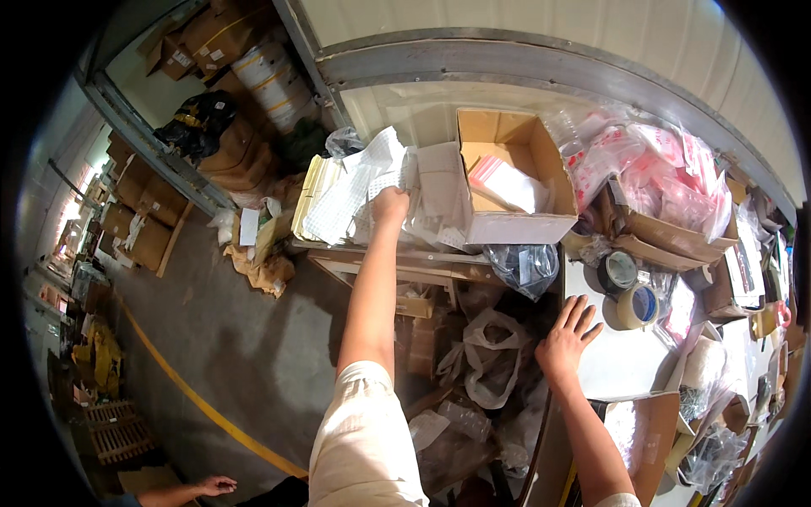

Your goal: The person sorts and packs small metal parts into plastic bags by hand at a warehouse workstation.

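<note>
My left hand [390,205] reaches out over the far bench, its fingers closed at the edge of a white gridded sheet [342,203]. That sheet lies loosely over a stack of pale yellow sheets [309,196], one corner raised. Just right of the hand are more white sheets [438,182] and clear plastic. My right hand [570,338] lies flat with fingers spread on the left edge of the white table [621,363], holding nothing. Close to its fingertips are a dark tape roll [617,272] and a cream tape roll [637,306].
An open cardboard box [519,228] holds bags with red edges. Pink-printed plastic bags [667,182] fill another carton. Under the bench hang crumpled plastic bags [494,355]. Another person's hand [218,485] shows at lower left, near a yellow floor line [203,406].
</note>
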A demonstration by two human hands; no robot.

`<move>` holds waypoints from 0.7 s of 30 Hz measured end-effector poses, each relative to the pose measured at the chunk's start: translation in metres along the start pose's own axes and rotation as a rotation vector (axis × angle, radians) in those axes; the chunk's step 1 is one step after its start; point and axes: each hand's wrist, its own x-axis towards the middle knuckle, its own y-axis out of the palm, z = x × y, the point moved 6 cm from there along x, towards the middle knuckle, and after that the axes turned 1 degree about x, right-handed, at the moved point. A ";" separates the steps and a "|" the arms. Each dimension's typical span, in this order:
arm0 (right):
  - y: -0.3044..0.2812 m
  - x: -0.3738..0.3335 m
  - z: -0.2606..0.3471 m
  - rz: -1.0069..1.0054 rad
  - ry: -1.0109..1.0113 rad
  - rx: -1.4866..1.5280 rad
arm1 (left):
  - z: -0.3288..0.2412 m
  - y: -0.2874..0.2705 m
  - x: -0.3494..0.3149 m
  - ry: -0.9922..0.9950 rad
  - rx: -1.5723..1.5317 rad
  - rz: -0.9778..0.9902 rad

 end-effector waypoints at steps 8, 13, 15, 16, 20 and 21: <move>-0.003 -0.001 -0.001 -0.021 0.002 0.026 | -0.015 0.010 0.005 0.289 0.063 -0.054; -0.002 -0.001 0.003 -0.020 -0.004 0.009 | 0.011 -0.020 -0.001 0.319 0.038 -0.238; -0.002 -0.002 0.007 -0.011 -0.006 0.009 | 0.036 -0.055 0.012 0.240 -0.046 -0.296; 0.000 -0.001 0.003 -0.026 0.009 -0.011 | 0.034 -0.067 0.017 0.246 -0.050 -0.212; 0.002 0.001 0.001 -0.060 0.015 -0.030 | 0.056 -0.100 0.021 0.215 0.021 -0.069; 0.001 -0.001 0.002 -0.025 0.020 -0.051 | 0.067 -0.102 0.018 0.157 0.094 -0.076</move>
